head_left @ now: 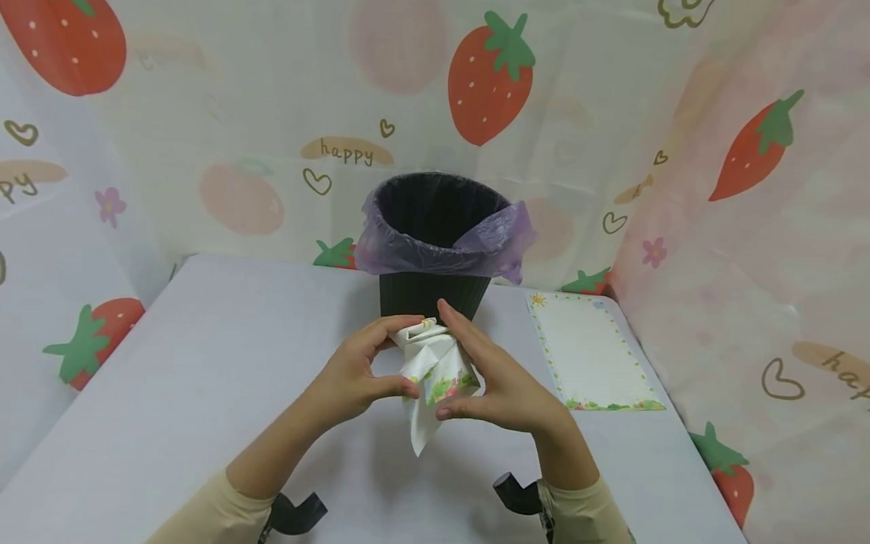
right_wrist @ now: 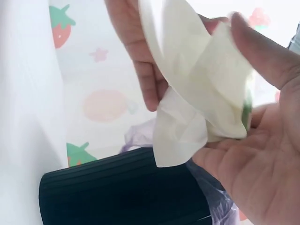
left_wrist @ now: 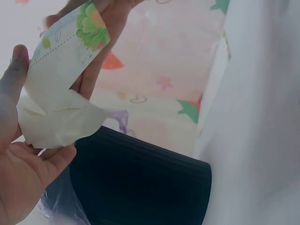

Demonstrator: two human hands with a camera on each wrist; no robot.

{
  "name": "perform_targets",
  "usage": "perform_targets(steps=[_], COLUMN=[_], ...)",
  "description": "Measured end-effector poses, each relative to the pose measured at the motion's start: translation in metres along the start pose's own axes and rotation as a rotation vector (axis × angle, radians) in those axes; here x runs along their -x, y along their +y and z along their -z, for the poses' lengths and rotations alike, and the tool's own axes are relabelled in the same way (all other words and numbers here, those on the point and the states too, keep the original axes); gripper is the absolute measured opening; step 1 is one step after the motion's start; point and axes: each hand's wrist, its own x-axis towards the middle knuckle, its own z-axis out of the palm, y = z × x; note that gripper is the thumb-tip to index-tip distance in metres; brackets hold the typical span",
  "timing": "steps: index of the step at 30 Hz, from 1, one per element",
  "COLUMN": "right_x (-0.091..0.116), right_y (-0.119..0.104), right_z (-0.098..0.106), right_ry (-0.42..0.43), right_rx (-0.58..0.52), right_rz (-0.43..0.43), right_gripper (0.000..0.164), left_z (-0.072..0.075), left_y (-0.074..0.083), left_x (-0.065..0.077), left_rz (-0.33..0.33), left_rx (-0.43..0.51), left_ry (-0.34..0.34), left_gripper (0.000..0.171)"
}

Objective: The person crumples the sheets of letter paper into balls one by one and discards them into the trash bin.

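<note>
— What's in the hands?
— The left hand [head_left: 360, 370] and right hand [head_left: 506, 378] both grip the crumpled paper [head_left: 442, 359], thumbs nearest the person, above the table [head_left: 170, 393].
— What might fail?
— Its folds look loose; if either grip eases, it could spring open or drop.
— And the bin [head_left: 435, 291]?
— Just beyond, so a stray knuckle might knock it. The bag [head_left: 435, 261] bunches at the rim's right and could snag.

Creased sheet of printed paper [head_left: 440, 370], loosely bunched between the left hand [head_left: 345, 378] and the right hand [head_left: 508, 387]
White, with green leaves and small red touches along its border; it is raised, folded over itself, one pointed corner hanging down.
</note>
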Motion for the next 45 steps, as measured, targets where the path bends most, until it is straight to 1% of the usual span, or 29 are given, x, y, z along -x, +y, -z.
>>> perform_targets(steps=[3, 7, 9, 12, 14, 17, 21, 23, 25, 29, 31, 33, 34, 36, 39, 40, 41, 43, 45], right_x=[-0.002, -0.004, -0.005, -0.006, -0.006, -0.004, -0.003, -0.003, -0.005, -0.008, -0.010, -0.011, -0.012, -0.013, -0.014, -0.014, -0.015, -0.015, -0.015], right_y=[0.001, 0.002, 0.003, 0.003, 0.002, -0.001, -0.004, -0.004, -0.003, -0.001, -0.001, -0.001, -0.001, -0.003, -0.004, -0.005, -0.005, -0.004, -0.003], right_z=[-0.002, -0.008, -0.011, -0.015, -0.016, -0.017, -0.016, -0.017, -0.019, -0.028, -0.032, -0.036, -0.037, -0.039, -0.041, -0.042, -0.042, -0.042, -0.039], right_ry=[0.040, 0.114, 0.164, 0.237, 0.265, 0.226, 0.131, 0.125, 0.152, 0.253, 0.307, 0.361, 0.388, 0.455, 0.551, 0.574, 0.590, 0.577, 0.508], right_rx=[-0.023, -0.116, -0.147, -0.142, -0.135, -0.145, -0.211, -0.252, -0.280, -0.291, -0.302, -0.322, -0.335, -0.344, -0.320, -0.311, -0.301, -0.307, -0.335], right_rz=[-0.013, 0.000, 0.016, 0.017, 0.013, 0.025, 0.066, 0.068, 0.056, 0.007, -0.033, -0.080, -0.108, -0.171, -0.263, -0.288, -0.307, -0.310, -0.263], right_gripper=[0.113, 0.100, 0.090, 0.078, 0.077, 0.086, 0.102, 0.100, 0.094, 0.066, 0.056, 0.048, 0.044, 0.037, 0.028, 0.026, 0.024, 0.021, 0.022], left_z=[-0.003, -0.006, -0.007, -0.009, -0.009, -0.007, -0.002, -0.002, -0.002, -0.006, -0.008, -0.009, -0.009, -0.008, -0.006, -0.006, -0.006, -0.005, -0.003], left_y=[0.000, 0.004, 0.008, 0.011, 0.013, 0.013, 0.014, 0.015, 0.017, 0.017, 0.016, 0.016, 0.016, 0.016, 0.017, 0.017, 0.017, 0.018, 0.017], left_x=[0.001, 0.003, 0.003, 0.004, 0.003, 0.002, 0.001, 0.001, 0.002, 0.003, 0.004, 0.005, 0.004, 0.004, 0.004, 0.004, 0.004, 0.004, 0.003], left_rz=[-0.015, -0.006, -0.006, -0.014, -0.013, 0.012, 0.070, 0.084, 0.088, 0.077, 0.077, 0.089, 0.099, 0.114, 0.126, 0.126, 0.134, 0.159, 0.186], left_rx=[-0.010, -0.010, -0.006, -0.015, -0.019, 0.004, 0.106, 0.139, 0.147, 0.140, 0.139, 0.132, 0.119, 0.089, 0.031, 0.015, 0.010, 0.009, 0.010], left_ry=[0.036, 0.075, 0.092, 0.120, 0.138, 0.184, 0.246, 0.261, 0.274, 0.314, 0.324, 0.312, 0.298, 0.235, 0.114, 0.082, 0.060, 0.052, 0.083], left_gripper=[0.082, 0.077, 0.075, 0.069, 0.064, 0.048, 0.030, 0.027, 0.024, 0.017, 0.014, 0.014, 0.017, 0.036, 0.068, 0.076, 0.080, 0.077, 0.066])
